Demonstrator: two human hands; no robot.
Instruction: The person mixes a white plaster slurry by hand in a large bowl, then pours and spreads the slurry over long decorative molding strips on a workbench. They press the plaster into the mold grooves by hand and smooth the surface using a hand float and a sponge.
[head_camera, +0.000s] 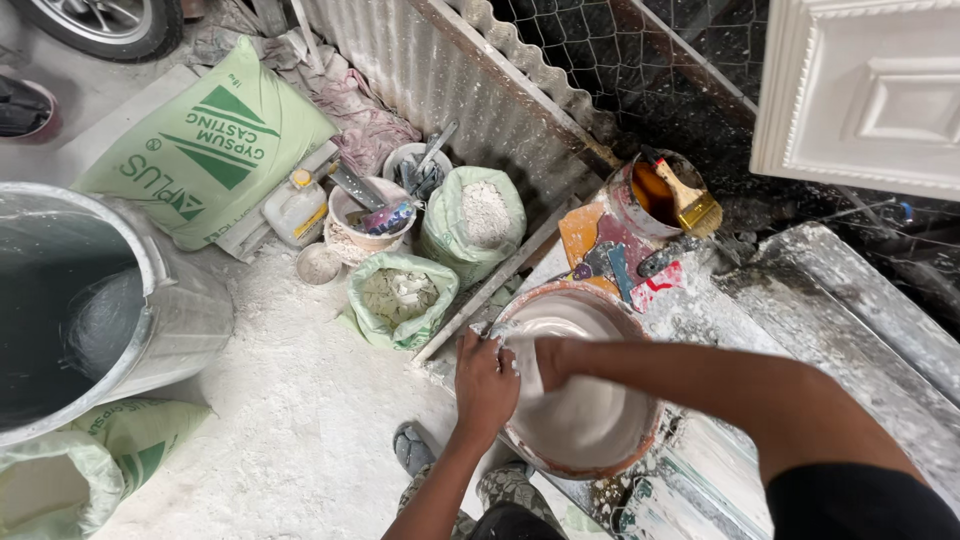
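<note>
Large grey drum (150, 300), open-topped, stands on the powder-dusted floor (290, 400) at the person's left; a plastic liner shows inside it.

Green-and-white sack (215, 140) lies flat behind the drum, leaning toward the corrugated sheet wall (440, 70). Probably parked there as stock, out of the way of the working spot.

White moulded panel (865, 85) sits at upper right, raised pattern facing up.

Tabletop (830, 310), crusted with white splashes, carries the round bowl (585, 400) near its front edge, directly below the person. Bowl holds smooth white slurry, rim caked.

Two open green bags: one of white powder (480, 215), one of broken white chips (400, 298). Both on the floor just beside the tabletop, mouths rolled open, likely so contents can be scooped without bending far.

Small pail (650, 195) of amber liquid with a paintbrush (690, 205) resting across its rim, behind the bowl.

Left hand (487, 385): fingers curled over the bowl's near-left rim, gripping it, seemingly to steady it.

Right hand (553, 360): plunged into the slurry, coated white; whether the fingers are spread or closed I cannot tell.
</note>
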